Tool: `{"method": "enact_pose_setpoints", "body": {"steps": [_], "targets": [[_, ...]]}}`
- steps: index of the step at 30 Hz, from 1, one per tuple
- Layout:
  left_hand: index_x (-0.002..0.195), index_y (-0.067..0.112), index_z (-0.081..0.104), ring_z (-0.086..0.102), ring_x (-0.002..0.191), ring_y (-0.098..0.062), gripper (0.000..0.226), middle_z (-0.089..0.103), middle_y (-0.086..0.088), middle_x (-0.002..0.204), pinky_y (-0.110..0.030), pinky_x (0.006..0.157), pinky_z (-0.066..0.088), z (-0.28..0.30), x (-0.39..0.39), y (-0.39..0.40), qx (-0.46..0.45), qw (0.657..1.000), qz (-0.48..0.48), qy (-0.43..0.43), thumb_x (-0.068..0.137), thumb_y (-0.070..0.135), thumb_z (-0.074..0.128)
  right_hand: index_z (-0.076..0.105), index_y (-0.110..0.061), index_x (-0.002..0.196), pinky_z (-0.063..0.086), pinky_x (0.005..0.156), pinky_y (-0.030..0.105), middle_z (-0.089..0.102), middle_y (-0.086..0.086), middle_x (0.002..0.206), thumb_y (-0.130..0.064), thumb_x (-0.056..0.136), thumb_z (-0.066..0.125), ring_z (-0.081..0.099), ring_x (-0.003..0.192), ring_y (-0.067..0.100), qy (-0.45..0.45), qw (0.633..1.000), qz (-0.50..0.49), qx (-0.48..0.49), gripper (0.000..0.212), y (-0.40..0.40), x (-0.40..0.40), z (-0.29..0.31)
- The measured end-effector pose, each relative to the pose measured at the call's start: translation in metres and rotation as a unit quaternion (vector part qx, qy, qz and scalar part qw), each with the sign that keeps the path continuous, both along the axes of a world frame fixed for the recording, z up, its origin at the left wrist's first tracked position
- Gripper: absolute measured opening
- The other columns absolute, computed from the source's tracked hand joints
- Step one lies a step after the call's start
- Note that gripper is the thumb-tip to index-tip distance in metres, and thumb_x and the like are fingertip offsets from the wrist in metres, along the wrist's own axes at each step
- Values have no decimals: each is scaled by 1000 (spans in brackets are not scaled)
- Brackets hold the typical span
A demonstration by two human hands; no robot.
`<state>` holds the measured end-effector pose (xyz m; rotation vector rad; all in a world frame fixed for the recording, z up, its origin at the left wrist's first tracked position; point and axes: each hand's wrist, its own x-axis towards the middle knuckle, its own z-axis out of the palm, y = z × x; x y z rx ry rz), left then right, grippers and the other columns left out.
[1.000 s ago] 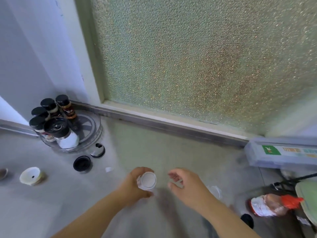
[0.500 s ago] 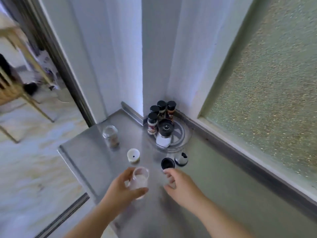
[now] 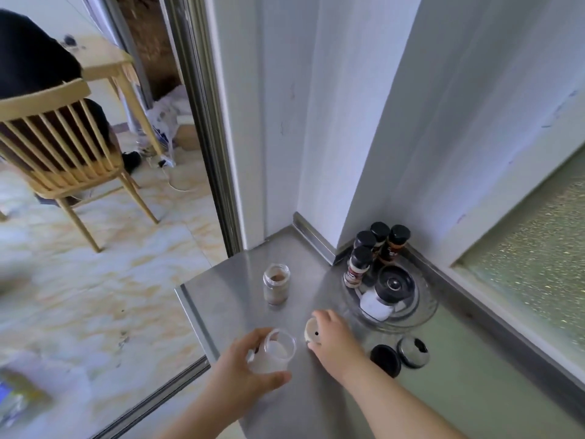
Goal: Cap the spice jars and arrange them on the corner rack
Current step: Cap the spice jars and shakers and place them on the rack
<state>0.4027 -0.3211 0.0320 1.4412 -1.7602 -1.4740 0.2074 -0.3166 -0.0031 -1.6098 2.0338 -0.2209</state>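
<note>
Left hand (image 3: 240, 372) wraps the open clear jar (image 3: 276, 351) at mid-wall just above the tabletop (image 3: 443, 391), likely light and slick, while right hand (image 3: 335, 342) pinches the small white cap (image 3: 311, 331) by its rim.

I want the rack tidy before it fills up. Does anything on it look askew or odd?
Yes. The big black-lidded shaker leans toward the front of the round rack, while the four small jars behind it stand upright. No spill shows. Off the rack, a jar of brown spice stands uncapped on the counter.
</note>
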Motion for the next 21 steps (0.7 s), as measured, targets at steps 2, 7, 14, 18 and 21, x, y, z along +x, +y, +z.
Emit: {"method": "enact_pose_setpoints", "body": {"steps": [2, 7, 14, 18, 21], "targets": [[95, 55, 54, 56, 99, -5, 59, 63, 7, 104, -35, 89, 49, 3, -4, -3, -18, 1000, -18, -9, 40, 46, 75, 44, -17, 127, 36, 95, 26, 42, 5, 126, -19, 82, 55, 44, 117, 23, -31, 998, -40, -38, 46, 4, -4, 12], [100, 50, 49, 54, 99, -7, 60, 62, 13, 102, -24, 79, 43, 20, -35, -3, -70, 992, -103, -6, 44, 51, 72, 39, -31, 134, 37, 89, 15, 37, -13, 115, -23, 74, 66, 46, 105, 3, -110, 983, -52, -136, 66, 49, -38, 80], [98, 56, 49, 51, 98, 1, 55, 59, 20, 102, -16, 79, 41, 54, -130, 45, -138, 955, -264, 11, 46, 58, 67, 48, -33, 113, 31, 79, 4, 51, -17, 107, -32, 75, 69, 43, 92, -12, -10, 991, -23, -135, 44, 158, -97, 166], [106, 53, 54, 53, 99, -1, 59, 62, 22, 101, -26, 86, 45, 70, -179, 93, -161, 918, -360, 35, 50, 53, 73, 52, -29, 122, 29, 93, 11, 56, -9, 120, -25, 76, 70, 42, 110, 2, 29, 992, -45, -112, 49, 224, -123, 193], [99, 61, 50, 47, 95, 5, 55, 57, 26, 96, -17, 81, 38, 82, -208, 133, -191, 890, -411, 46, 49, 56, 71, 54, -26, 122, 27, 84, 2, 59, -8, 119, -25, 75, 72, 45, 101, 2, 49, 991, -77, -95, 49, 273, -135, 215]]}}
